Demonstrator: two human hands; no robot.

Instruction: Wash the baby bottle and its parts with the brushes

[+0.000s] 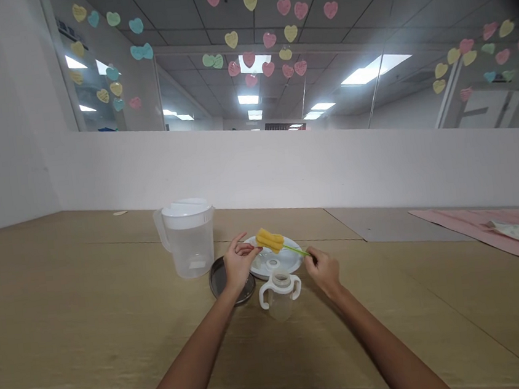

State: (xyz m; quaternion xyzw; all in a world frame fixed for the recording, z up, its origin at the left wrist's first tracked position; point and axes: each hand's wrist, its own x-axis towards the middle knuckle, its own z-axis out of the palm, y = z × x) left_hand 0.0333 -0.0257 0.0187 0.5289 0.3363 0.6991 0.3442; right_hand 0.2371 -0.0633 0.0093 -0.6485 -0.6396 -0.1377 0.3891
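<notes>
My right hand point(323, 271) is closed round the green handle of a bottle brush with a yellow sponge head point(270, 240). The brush lies nearly level above a white plate point(294, 261), its head pointing left. At the left end of the sponge, my left hand point(239, 263) has thumb and finger pinched together, with other fingers raised; whether they grip the sponge or some small thing is unclear. Just below stands a clear baby bottle point(281, 303) upright and uncapped, with a white two-handled collar. A small clear part point(273, 263) rests on the plate.
A lidded clear pitcher point(193, 245) stands at the left, apparently with water in it. Partly under my left hand lies a dark round tray point(218, 279). A pink cloth point(490, 232) with items on it is at the far right. A white wall point(256, 164) rises behind the table.
</notes>
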